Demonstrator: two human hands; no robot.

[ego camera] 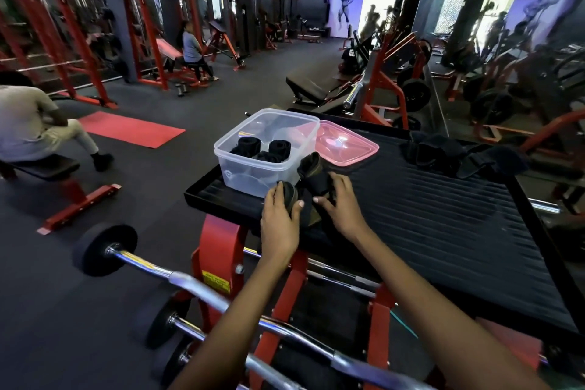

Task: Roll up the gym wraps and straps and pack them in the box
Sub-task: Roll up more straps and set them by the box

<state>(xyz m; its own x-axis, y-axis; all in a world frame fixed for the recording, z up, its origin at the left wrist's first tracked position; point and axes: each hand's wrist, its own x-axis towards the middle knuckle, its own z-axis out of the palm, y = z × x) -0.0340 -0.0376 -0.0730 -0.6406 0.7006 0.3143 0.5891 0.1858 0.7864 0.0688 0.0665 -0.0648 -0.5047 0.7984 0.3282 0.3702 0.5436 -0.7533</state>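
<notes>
A head-worn camera looked down over 2 bare forearms reaching forward across a gym. Nearest the viewer, chrome barbells (196,288) with black end plates lay on a red metal frame (221,250). Above the frame sat a wide black ribbed platform (443,231) with a raised edge.

At the platform's near left corner, the left hand (280,218) curled its fingers and thumb around the rolled end of a black strap (311,182), gripping the roll. The right hand (338,199) sat just beside it, fingers bent and pressing down on the flat, unrolled part of the same strap, with the thumb pointing toward the left hand. The strap's far end stood up against the box wall.

Just beyond the hands, touching the strap, stood a clear plastic box (240,168) on the platform. Inside it lay 3 black rolled wraps (267,149), close together toward the back of the box. A pink see-through lid (345,144) rested flat on the platform, against the box's right side. Farther right on the platform lay a loose pile of unrolled black wraps (456,153), well apart from the box.

On the floor to the left, a red mat (129,128) lay near a person (31,127) seated on a bench. Farther back, another person (193,51) sat at a red machine.
</notes>
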